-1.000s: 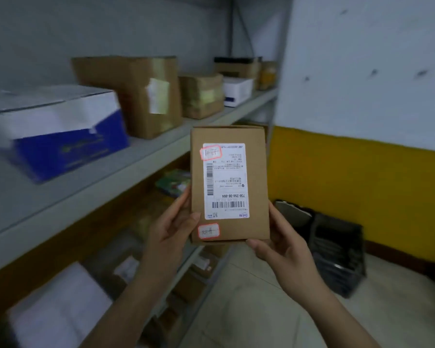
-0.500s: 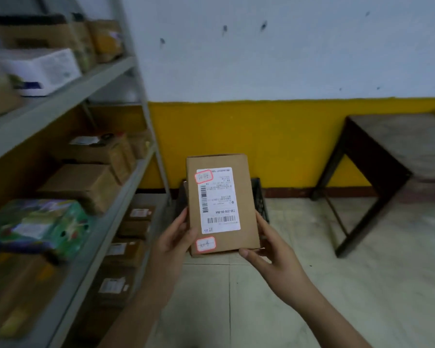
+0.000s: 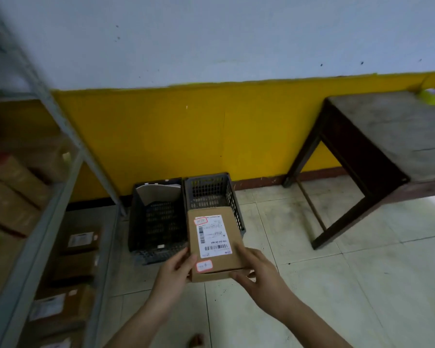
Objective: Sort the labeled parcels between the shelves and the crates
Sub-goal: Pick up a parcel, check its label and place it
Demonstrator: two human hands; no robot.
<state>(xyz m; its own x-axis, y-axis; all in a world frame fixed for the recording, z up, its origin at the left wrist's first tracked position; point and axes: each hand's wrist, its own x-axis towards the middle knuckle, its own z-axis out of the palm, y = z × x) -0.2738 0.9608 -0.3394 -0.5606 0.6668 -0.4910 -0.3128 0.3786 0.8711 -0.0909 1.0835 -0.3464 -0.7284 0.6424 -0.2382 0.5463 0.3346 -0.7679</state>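
Gripped by fingers of left hand [image 3: 176,271] and right hand [image 3: 257,270], labeled parcel [image 3: 215,247] near grey crate [image 3: 232,197], not yet dropped; shelves [image 3: 43,222] loaded.

both arms reach forward; the left hand [image 3: 174,271] and right hand [image 3: 256,275] grip the parcel [image 3: 215,247] at its near corners.

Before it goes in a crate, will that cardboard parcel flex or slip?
Probably stiff: the cardboard parcel shows flat faces while the left hand and right hand hold only its near end. Likely light, for the same reason. Matte card should grip well.
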